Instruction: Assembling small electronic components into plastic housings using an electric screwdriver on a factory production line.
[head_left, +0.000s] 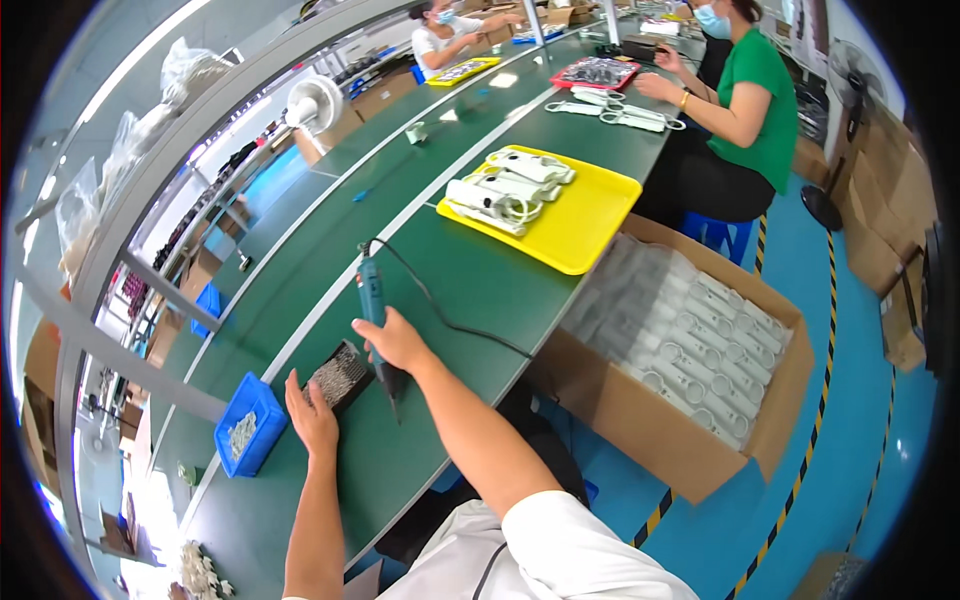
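My right hand (398,345) is wrapped round a teal electric screwdriver (371,292), whose dark tip points down toward the green tabletop. A black cord loops from its upper end across the table. My left hand (314,415) lies with its fingers stretched along the near left side of a small dark box (340,377). The box's top looks speckled brown and grey, too fine to make out. Left of that hand stands a blue bin (250,425) holding small pale parts.
A yellow tray (575,235) ahead carries several white handheld devices (505,185). At right, a cardboard box (650,425) holds rows of similar devices under plastic. One person in green (750,110) sits farther along the table; another (445,40) works across it. A metal frame (80,230) rises at left.
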